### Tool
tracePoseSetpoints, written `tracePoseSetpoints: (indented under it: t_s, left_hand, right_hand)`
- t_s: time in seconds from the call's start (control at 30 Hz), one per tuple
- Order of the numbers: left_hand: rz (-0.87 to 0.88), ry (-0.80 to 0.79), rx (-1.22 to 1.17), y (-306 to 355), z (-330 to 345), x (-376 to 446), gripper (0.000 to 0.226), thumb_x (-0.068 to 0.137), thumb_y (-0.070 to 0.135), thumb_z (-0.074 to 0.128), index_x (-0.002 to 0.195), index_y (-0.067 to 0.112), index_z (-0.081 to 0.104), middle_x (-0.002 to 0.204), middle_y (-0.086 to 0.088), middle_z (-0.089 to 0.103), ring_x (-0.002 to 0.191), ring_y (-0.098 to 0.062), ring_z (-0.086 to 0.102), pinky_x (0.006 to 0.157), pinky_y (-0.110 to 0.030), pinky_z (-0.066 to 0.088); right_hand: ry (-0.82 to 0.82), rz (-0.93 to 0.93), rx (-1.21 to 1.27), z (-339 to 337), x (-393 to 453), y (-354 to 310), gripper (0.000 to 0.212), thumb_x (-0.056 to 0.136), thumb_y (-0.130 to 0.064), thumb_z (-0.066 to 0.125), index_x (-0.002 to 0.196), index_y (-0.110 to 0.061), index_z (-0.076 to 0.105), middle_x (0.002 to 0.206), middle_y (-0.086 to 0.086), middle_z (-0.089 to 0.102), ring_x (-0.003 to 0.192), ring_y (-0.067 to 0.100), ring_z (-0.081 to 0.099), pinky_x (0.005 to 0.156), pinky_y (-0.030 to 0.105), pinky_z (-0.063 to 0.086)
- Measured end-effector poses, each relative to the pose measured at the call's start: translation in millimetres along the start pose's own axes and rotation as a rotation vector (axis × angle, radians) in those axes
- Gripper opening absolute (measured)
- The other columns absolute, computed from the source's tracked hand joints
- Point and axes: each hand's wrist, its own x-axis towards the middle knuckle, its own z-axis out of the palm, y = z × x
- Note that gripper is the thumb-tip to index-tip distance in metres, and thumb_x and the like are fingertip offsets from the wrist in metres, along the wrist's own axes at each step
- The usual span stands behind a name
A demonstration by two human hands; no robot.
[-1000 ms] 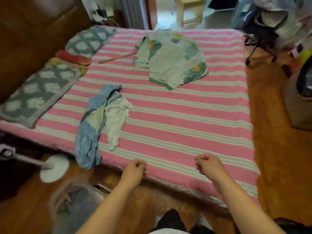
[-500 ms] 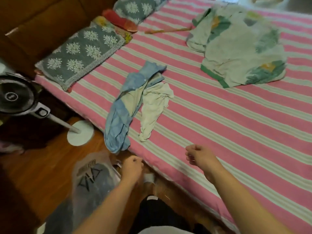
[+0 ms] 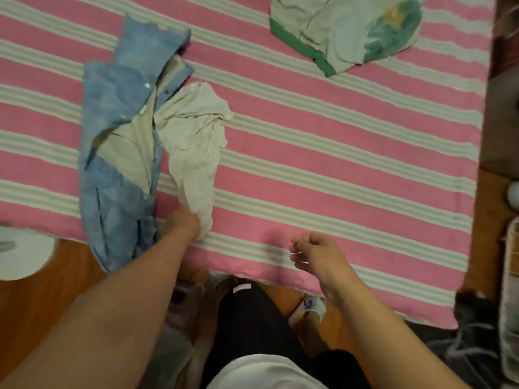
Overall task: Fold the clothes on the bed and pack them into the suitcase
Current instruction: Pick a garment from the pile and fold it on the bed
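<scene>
Gripping the near end of the cream garment [image 3: 196, 153] on the striped bed [image 3: 351, 175], beside the blue shirt [image 3: 118, 141], our left hand [image 3: 185, 223] bunches soft, light cloth; our right hand [image 3: 317, 254] hovers curled, empty. We judge the hem corners the better hold.

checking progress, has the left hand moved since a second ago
Yes. The left hand has gone forward from the near edge of the pink striped bed cover to the lower end of the crumpled cream cloth garment, where it now grips.

Left hand's [image 3: 186, 224] fingers hidden under cream garment [image 3: 196, 153].
</scene>
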Motion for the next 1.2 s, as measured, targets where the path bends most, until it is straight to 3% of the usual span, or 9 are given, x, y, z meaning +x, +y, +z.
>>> tracePoseSetpoints:
  t_s: [0.13, 0.23, 0.53, 0.67, 0.73, 0.8, 1.0, 1.1, 1.2]
  left_hand:
    - [0.363, 0.021, -0.224, 20.0, -13.4, -101.8, 0.015, 0.099, 0.02, 0.055, 0.092, 0.007, 0.057, 0.103, -0.014, 0.056, 0.096, -0.033, 0.057, 0.077, -0.034, 0.041]
    - [0.654, 0.087, -0.308, 52.4, -31.3, -193.2, 0.037, 0.098, 0.018, 0.061, 0.071, 0.024, 0.037, 0.088, 0.002, 0.043, 0.081, -0.011, 0.043, 0.074, -0.029, 0.031]
    - [1.124, 0.019, -0.535, 167.0, -144.3, -406.7, 0.025, 0.105, 0.027, 0.054, 0.08, 0.027, 0.05, 0.068, 0.018, 0.051, 0.063, -0.002, 0.047, 0.06, -0.02, 0.039]
    - [1.307, -0.058, -0.423, 207.1, -181.5, -481.8, 0.011, 0.101, 0.023, 0.059, 0.093, 0.015, 0.061, 0.085, 0.003, 0.061, 0.077, -0.007, 0.055, 0.068, -0.02, 0.045]
    - [1.347, 0.027, -0.288, 224.1, -191.5, -507.1, 0.012, 0.1, 0.025, 0.063, 0.093, 0.015, 0.063, 0.086, 0.002, 0.063, 0.076, -0.006, 0.055, 0.067, -0.021, 0.043]
    - [1.351, 0.281, -0.087, 238.2, -203.0, -520.1, 0.01, 0.098, 0.031, 0.065, 0.091, 0.024, 0.063, 0.088, 0.014, 0.064, 0.075, 0.005, 0.055, 0.066, -0.017, 0.039]
    - [1.224, 0.55, -0.245, 274.0, -214.2, -522.8, 0.009, 0.096, 0.033, 0.067, 0.091, 0.025, 0.065, 0.094, 0.002, 0.068, 0.088, -0.016, 0.061, 0.07, -0.031, 0.043]
    - [1.198, 0.614, -0.205, 288.6, -212.0, -524.3, 0.012, 0.099, 0.034, 0.062, 0.094, 0.024, 0.064, 0.102, -0.001, 0.069, 0.094, -0.022, 0.063, 0.068, -0.033, 0.045]
    - [1.175, 0.643, -0.233, 305.5, -207.3, -532.9, 0.013, 0.102, 0.034, 0.058, 0.092, 0.026, 0.061, 0.101, -0.002, 0.068, 0.087, -0.019, 0.062, 0.061, -0.028, 0.043]
  right_hand:
    - [0.016, -0.005, 0.002, -29.4, -36.0, -5.1, 0.02, 0.101, -0.002, 0.046, 0.1, 0.004, 0.066, 0.088, 0.014, 0.067, 0.078, 0.023, 0.062, 0.071, 0.032, 0.054]
    - [-0.037, -0.14, -0.02, -49.3, -66.8, -19.3, 0.019, 0.103, -0.004, 0.049, 0.104, -0.005, 0.067, 0.096, 0.015, 0.069, 0.083, 0.024, 0.065, 0.078, 0.034, 0.055]
    - [-0.001, -0.935, -0.389, -165.1, -143.1, -52.2, 0.078, 0.09, -0.016, 0.071, 0.151, -0.044, 0.031, 0.151, -0.022, 0.028, 0.14, -0.001, 0.026, 0.114, 0.024, 0.025]
    - [-0.068, -1.047, -0.581, -231.9, -175.2, -74.9, 0.037, 0.09, -0.026, 0.072, 0.123, -0.038, 0.06, 0.122, -0.02, 0.062, 0.111, 0.0, 0.054, 0.097, 0.025, 0.042]
    - [-0.002, -1.079, -0.594, -269.9, -188.0, -78.7, 0.003, 0.093, -0.026, 0.067, 0.091, -0.024, 0.067, 0.082, -0.01, 0.066, 0.074, 0.003, 0.056, 0.073, 0.034, 0.045]
    - [0.184, -1.063, -0.481, -316.0, -198.8, -78.5, 0.019, 0.095, -0.028, 0.066, 0.078, -0.02, 0.064, 0.068, -0.008, 0.058, 0.061, 0.006, 0.048, 0.06, 0.034, 0.038]
    - [0.177, -0.869, -0.678, -409.0, -211.2, -47.8, 0.029, 0.096, -0.033, 0.064, 0.078, -0.011, 0.069, 0.069, 0.003, 0.06, 0.064, 0.021, 0.053, 0.062, 0.037, 0.041]
    - [0.211, -0.87, -0.23, -442.1, -218.3, -40.5, 0.04, 0.102, -0.036, 0.054, 0.102, 0.001, 0.068, 0.1, 0.022, 0.068, 0.092, 0.043, 0.061, 0.079, 0.045, 0.048]
    - [0.148, -0.901, 0.077, -450.5, -237.6, -48.8, 0.045, 0.095, -0.037, 0.058, 0.103, 0.007, 0.064, 0.099, 0.032, 0.064, 0.081, 0.039, 0.058, 0.074, 0.048, 0.044]
